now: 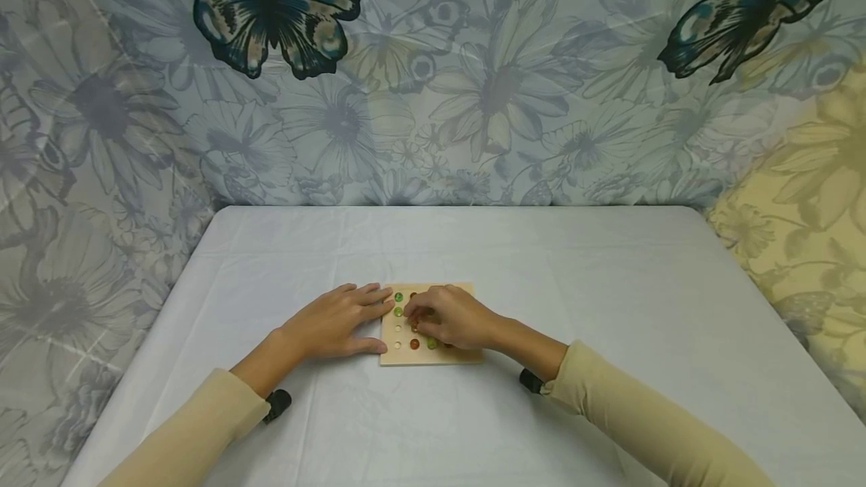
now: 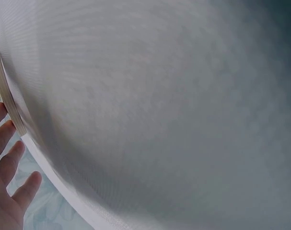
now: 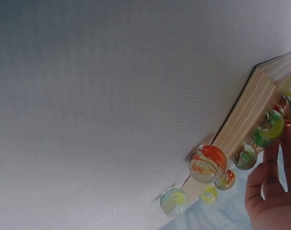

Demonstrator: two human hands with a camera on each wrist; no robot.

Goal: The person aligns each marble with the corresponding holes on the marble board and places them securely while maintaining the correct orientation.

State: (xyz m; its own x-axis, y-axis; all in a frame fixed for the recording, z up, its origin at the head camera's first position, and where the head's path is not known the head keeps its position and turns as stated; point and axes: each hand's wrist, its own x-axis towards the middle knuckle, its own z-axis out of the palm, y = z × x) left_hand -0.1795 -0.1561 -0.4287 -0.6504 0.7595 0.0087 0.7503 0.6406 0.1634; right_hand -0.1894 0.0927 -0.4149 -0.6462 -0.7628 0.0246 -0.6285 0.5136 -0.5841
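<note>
On the white table lies a light wooden board (image 1: 389, 358) with rows of round hollows and glass marbles. My left hand (image 1: 345, 322) has its fingers spread, fingertips and thumb touching the board's left edge. Over the board's middle, my right hand (image 1: 456, 319) curls its thumb and fingers around a reddish marble (image 1: 415, 326), partly covered. Green marbles (image 1: 398, 297) sit in the left column, with bare hollows (image 1: 398, 329) below. A red marble (image 1: 415, 344) is in the front row. The right wrist view shows a large orange-swirled marble (image 3: 208, 164) and a green-yellow marble (image 3: 271, 125); the hand covers others.
A white cloth covers the table (image 1: 433, 427). Behind it hangs a flowered backdrop (image 1: 501, 96) with large butterflies. A yellow patterned cloth (image 1: 812, 231) is at the right. Dark wrist devices (image 1: 277, 404) show beneath both sleeves.
</note>
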